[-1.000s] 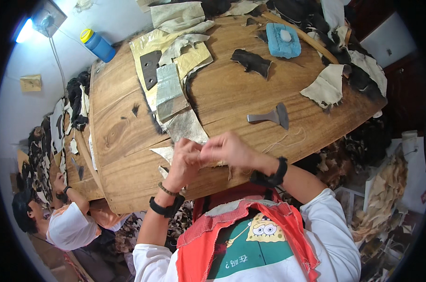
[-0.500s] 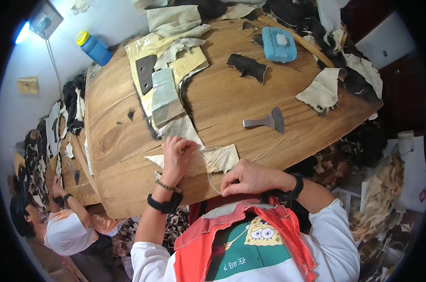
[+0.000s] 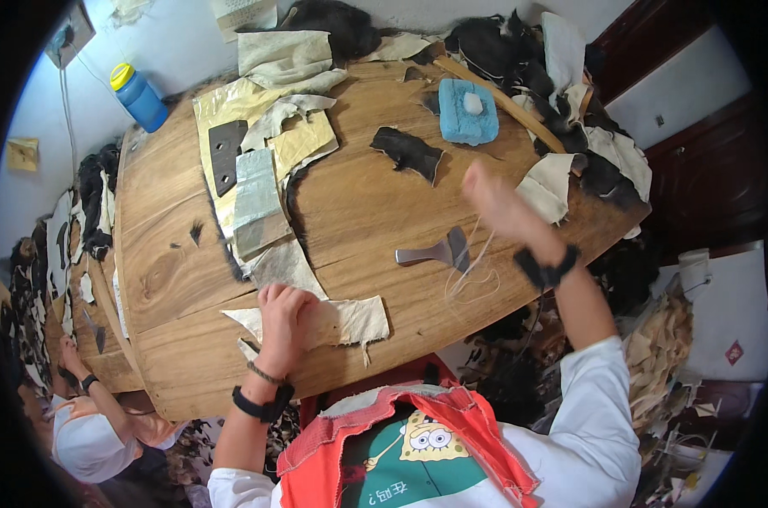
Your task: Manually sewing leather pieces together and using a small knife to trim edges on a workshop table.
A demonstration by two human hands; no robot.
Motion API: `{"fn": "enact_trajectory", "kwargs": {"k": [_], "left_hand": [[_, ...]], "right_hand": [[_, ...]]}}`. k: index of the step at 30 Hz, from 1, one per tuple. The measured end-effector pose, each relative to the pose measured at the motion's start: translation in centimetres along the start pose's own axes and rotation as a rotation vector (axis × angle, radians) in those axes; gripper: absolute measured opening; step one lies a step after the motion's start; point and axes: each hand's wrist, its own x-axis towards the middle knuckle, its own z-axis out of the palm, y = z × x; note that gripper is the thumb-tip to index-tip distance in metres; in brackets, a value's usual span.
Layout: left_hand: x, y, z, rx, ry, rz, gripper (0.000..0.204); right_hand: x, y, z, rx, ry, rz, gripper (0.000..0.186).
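My left hand (image 3: 286,323) is closed over a cream strip of hide (image 3: 360,319) near the front edge of the wooden table (image 3: 176,334). Its fingertips pinch the hide where it meets a pale fur-backed piece (image 3: 284,264). Raised over the right half of the table, my right hand (image 3: 504,206) is blurred, its fingers drawn together. From it a pale thread (image 3: 479,256) hangs down and loops loosely on the wood. Any needle is too small to make out. Between my hands lies a flat metal scraper-like blade (image 3: 430,254) with a handle.
A blue sponge-like block (image 3: 469,118) bears a white lump. Nearby lie a dark hide scrap (image 3: 407,152), a cream scrap (image 3: 546,184) and a wooden stick (image 3: 507,106). At the back left stands a blue bottle (image 3: 138,100). Another person (image 3: 96,427) works at left.
My right hand has swung up and away to the right from beside the hide strip, drawing the thread along. My left hand stays on the hide. The whole view has shifted somewhat.
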Motion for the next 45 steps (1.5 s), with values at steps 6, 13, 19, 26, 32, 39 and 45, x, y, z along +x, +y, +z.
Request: {"fn": "enact_trajectory", "kwargs": {"k": [6,13,19,26,32,39,45], "left_hand": [[-3.5,2.7,-0.8,0.294,-0.054,0.005,0.055],[-4.5,3.5,-1.9,0.337,-0.141,-0.059,0.057],[1.4,-0.9,-4.4,-0.007,0.334,-0.232,0.057],[6.8,-6.0,-6.0,-0.578,0.175,-0.684,0.051],[-0.5,0.0,-4.3,0.055,0.085,-0.062,0.016],[-4.5,0.6,-2.6,0.309,0.009,0.15,0.033],[-6.8,0.5,-2.1,0.247,-0.045,0.138,0.032]], "right_hand": [[14.2,8.7,-6.9,-0.481,0.61,-0.25,0.007],[18.8,8.3,-5.1,-0.706,0.332,-0.01,0.018],[8.0,0.0,0.1,-0.528,0.533,-0.476,0.015],[-7.5,-4.1,12.3,-0.633,0.339,-0.608,0.047],[-6.3,-3.6,9.7,-0.402,0.143,-0.626,0.041],[-5.8,-5.9,7.3,0.148,0.105,-0.528,0.029],[-6.2,-13.7,8.8,1.986,-0.133,-0.002,0.04]]}}
